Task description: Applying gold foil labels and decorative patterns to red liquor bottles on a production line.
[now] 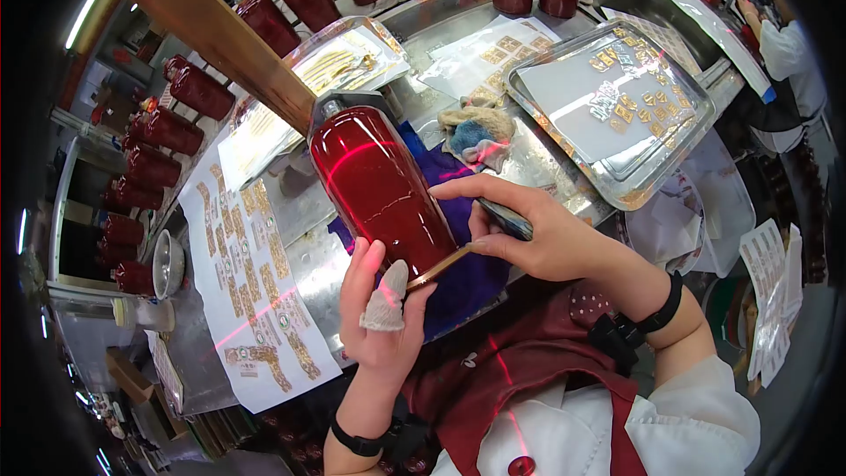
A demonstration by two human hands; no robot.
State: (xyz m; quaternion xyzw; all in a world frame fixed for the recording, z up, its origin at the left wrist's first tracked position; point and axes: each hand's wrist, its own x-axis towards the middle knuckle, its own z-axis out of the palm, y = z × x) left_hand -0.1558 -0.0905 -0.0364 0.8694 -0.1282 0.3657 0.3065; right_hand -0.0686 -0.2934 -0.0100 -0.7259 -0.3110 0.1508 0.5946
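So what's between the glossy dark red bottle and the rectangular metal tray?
Head view: crumpled beige and blue rag, purple cloth beside the bottle, and metal tabletop.

Metal table with silver tray

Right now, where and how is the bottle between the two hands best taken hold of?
Probably across the middle of the bottle, from its left side, grip spanning its width. The body is long and glossy, so it may slip; its neck points away from the person. The left hand is at the base and the right hand at the right edge, leaving the left flank freer.
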